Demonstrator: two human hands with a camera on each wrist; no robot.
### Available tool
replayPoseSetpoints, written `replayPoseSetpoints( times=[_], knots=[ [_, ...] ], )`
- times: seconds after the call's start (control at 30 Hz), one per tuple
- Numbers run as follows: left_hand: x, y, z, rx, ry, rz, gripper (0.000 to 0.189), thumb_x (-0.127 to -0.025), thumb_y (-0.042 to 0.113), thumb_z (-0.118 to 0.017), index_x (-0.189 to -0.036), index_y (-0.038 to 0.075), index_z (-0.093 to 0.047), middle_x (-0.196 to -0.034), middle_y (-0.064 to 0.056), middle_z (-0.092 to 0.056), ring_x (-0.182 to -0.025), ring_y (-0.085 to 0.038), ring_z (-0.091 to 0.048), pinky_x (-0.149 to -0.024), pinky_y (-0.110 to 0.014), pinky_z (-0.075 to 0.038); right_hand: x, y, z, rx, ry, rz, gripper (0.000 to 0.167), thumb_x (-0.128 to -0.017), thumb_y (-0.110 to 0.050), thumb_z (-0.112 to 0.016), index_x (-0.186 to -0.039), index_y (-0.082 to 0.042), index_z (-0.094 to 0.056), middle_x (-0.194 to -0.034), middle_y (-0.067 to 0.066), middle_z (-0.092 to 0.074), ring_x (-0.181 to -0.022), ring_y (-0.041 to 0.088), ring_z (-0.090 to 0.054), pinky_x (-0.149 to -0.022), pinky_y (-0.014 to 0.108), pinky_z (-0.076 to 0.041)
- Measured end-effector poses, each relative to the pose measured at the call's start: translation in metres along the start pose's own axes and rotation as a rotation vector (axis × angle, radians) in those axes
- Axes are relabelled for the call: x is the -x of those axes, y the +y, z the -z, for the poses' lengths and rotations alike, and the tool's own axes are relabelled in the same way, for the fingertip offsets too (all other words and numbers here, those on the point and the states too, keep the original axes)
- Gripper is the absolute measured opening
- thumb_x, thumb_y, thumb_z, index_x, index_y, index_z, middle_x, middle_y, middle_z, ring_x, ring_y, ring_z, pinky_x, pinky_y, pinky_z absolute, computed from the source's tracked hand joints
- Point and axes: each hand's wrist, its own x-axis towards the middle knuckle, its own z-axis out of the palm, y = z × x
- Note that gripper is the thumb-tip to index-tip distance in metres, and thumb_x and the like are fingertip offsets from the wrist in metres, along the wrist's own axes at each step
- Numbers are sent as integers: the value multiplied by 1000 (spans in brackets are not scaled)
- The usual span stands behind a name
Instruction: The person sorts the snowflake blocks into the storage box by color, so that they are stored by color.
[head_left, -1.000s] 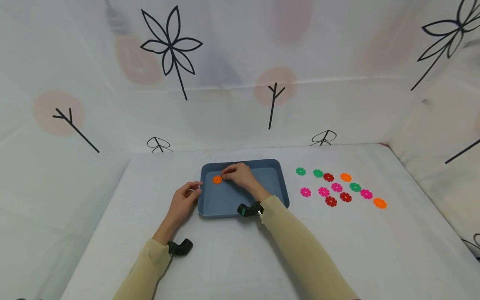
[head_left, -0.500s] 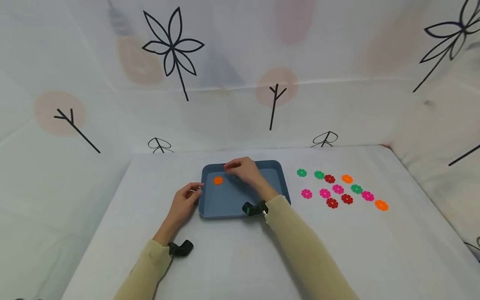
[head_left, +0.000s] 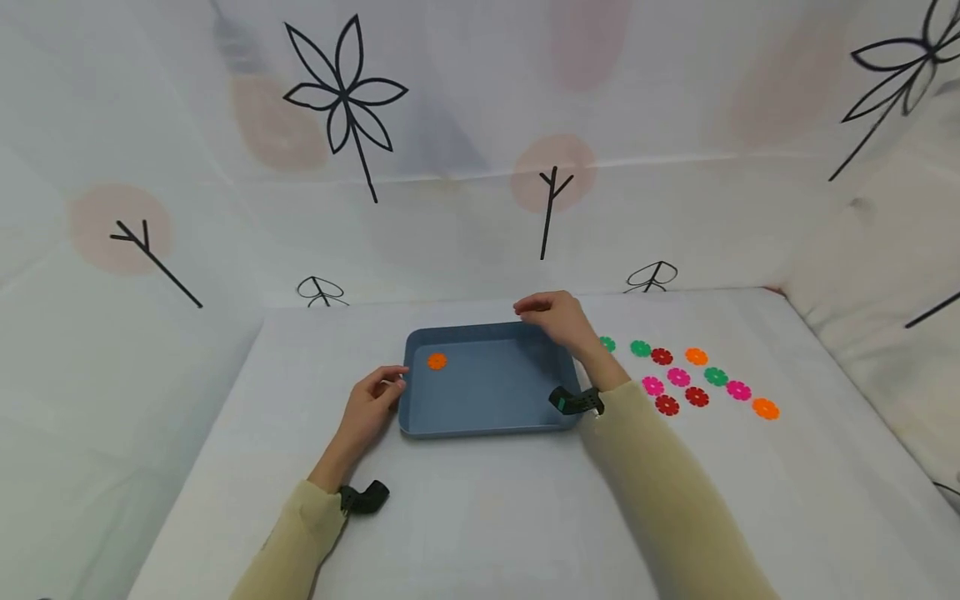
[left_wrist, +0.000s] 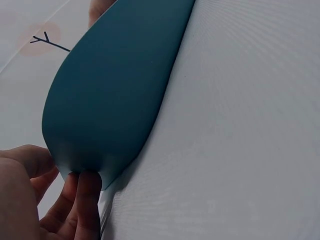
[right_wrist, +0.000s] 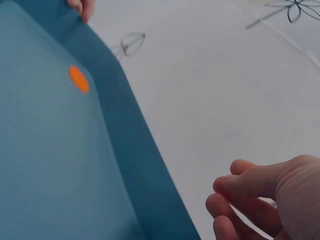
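A blue-grey rectangular tray (head_left: 487,400) lies on the white cloth, with one orange flower-shaped disc (head_left: 437,361) flat inside near its left end. At the tray's left rim, my left hand (head_left: 371,404) grips the edge, some fingers against the outer wall (left_wrist: 90,185) and others at the rim. Above the tray's far right corner hovers my right hand (head_left: 555,317), fingers loosely bent and holding nothing visible. The right wrist view shows those fingers (right_wrist: 250,175) apart from the tray wall. Right of the tray lie several flower discs, among them a green disc (head_left: 641,348).
Spread over the cloth at right are also a dark red disc (head_left: 667,405), a pink disc (head_left: 738,390) and an orange disc (head_left: 766,408). A patterned white curtain (head_left: 450,225) rises behind the table and at both sides.
My right hand has lifted from beside the orange disc and moved right to the tray's far right corner, leaving the disc in the tray. My left hand stays at the left rim.
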Motion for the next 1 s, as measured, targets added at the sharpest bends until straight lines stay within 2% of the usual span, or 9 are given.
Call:
replayPoseSetpoints(
  times=[0.13, 0.4, 0.53, 0.6, 0.77, 0.87, 1.0],
  knots=[
    [0, 2, -1, -5, 0, 0, 29, -101, 9, -59, -126, -6, -63, -105, -17, -60, -75, -16, -57, -70, -29, -49, 13, 16, 36, 47, 35, -59, 27, -99, -12, -62, -122, -1, -69, -120, 16, -68, -112, 30, -61, -97, 47, -46],
    [1, 3, -1, -11, -4, 6, 30, -101, 8, -59, -127, -6, -63, -106, -17, -61, -76, -16, -57, -70, -29, -49, 54, 75, 110, 227, 94, -173, 36, -101, -22, -60, -131, -3, -62, -129, 21, -60, -118, 39, -52, -95, 48, -45],
    [0, 4, -1, -18, 3, 16, 30, -101, 9, -59, -127, -5, -63, -104, -15, -61, -76, -17, -58, -70, -28, -49, 77, 100, 144, 258, 123, -270, 43, -102, -30, -56, -135, -2, -57, -136, 26, -50, -123, 46, -42, -91, 49, -46],
    [0, 4, -1, -22, 6, 17, 30, -101, 9, -59, -127, -4, -63, -104, -15, -61, -76, -19, -58, -70, -29, -50, 87, 111, 160, 259, 137, -330, 48, -102, -34, -54, -137, -1, -55, -138, 29, -46, -124, 49, -39, -83, 42, -49],
    [-1, 2, 1, -24, 10, 16, 29, -101, 9, -59, -127, -4, -64, -105, -14, -61, -78, -21, -58, -71, -30, -50, 106, 138, 192, 232, 70, -417, 61, -101, -45, -54, -141, 1, -49, -142, 32, -38, -127, 53, -34, -67, 20, -45],
    [-1, 1, 1, -23, 17, 18, 29, -101, 9, -59, -126, -4, -64, -105, -13, -61, -77, -17, -58, -71, -29, -49, 115, 149, 203, 214, 20, -407, 65, -99, -48, -55, -144, -1, -47, -145, 32, -36, -130, 53, -31, -70, 19, -46],
    [-1, -1, 1, -31, 10, 20, 29, -101, 10, -59, -127, -3, -64, -106, -14, -61, -75, -12, -56, -70, -25, -48, 126, 157, 212, 183, 3, -392, 65, -100, -47, -56, -147, -4, -44, -149, 31, -32, -133, 54, -25, -72, 19, -48]
  ],
)
